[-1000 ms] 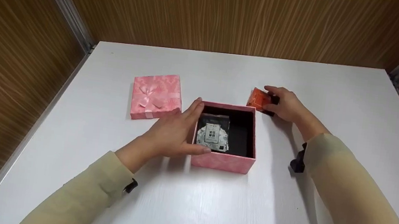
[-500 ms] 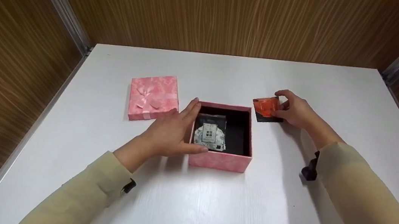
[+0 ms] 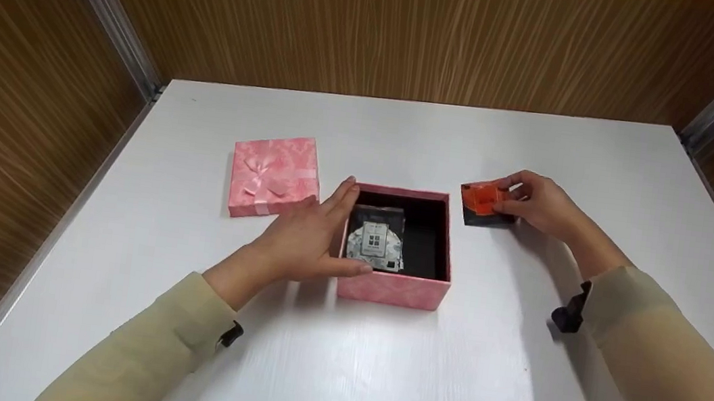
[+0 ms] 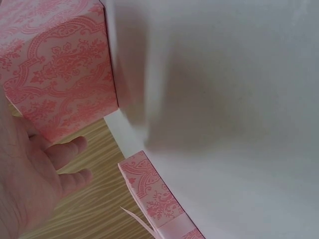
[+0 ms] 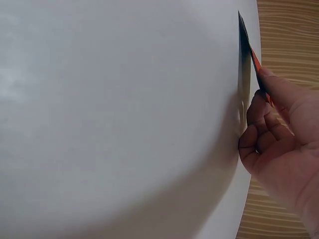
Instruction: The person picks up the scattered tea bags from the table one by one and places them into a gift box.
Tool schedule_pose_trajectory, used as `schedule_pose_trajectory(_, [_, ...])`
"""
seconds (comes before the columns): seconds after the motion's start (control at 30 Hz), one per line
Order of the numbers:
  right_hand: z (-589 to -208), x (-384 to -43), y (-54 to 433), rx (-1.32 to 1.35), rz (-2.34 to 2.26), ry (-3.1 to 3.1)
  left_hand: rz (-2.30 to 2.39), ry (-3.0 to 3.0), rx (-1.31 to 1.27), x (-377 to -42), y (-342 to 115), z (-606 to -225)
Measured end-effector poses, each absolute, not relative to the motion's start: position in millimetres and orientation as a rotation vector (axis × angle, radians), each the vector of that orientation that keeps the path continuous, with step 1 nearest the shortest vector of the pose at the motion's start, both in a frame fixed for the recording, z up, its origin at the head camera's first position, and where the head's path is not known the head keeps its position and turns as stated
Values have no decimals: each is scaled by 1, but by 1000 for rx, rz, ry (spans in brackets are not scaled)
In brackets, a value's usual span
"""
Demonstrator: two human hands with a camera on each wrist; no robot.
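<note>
A pink patterned gift box stands lidless on the table. Inside, toward its left, lie flat grey-and-white packets, seemingly stacked. My left hand rests along the box's left side, fingers fairly straight toward the far left corner and thumb over the near rim; the left wrist view shows the hand against the box wall. To the right of the box, my right hand pinches a thin orange-and-black packet by its right edge. Seen edge-on in the right wrist view, the packet is tilted at the tabletop.
Left of the box lies its pink lid, bow side up. The white table has wood-grain panels behind it and at both sides. A dark wrist device sits at the right cuff.
My right hand has moved the orange-and-black packet rightward and toward me, away from the box's far right corner. The packet has turned its face more into view. My left hand stays at the box.
</note>
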State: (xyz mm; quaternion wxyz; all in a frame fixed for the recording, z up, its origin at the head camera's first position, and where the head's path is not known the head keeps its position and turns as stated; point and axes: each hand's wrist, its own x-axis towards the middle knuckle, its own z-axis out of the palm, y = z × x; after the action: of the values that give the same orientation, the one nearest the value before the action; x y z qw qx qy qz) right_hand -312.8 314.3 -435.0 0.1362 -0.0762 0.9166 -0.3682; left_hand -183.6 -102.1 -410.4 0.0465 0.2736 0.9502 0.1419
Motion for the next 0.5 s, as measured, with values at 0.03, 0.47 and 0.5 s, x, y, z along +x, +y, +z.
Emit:
schedule_pose_trajectory(0.03, [-435, -312, 315, -219, -1068, 2652, 432, 2901, 834, -184, -102, -410])
schedule_pose_trajectory(0.47, [-430, -297, 333, -170, -1107, 2626, 435, 2896, 815, -183, -101, -410])
schedule_pose_trajectory(0.5, [-429, -296, 335, -172, -1109, 2626, 433, 2897, 814, -183, -101, -410])
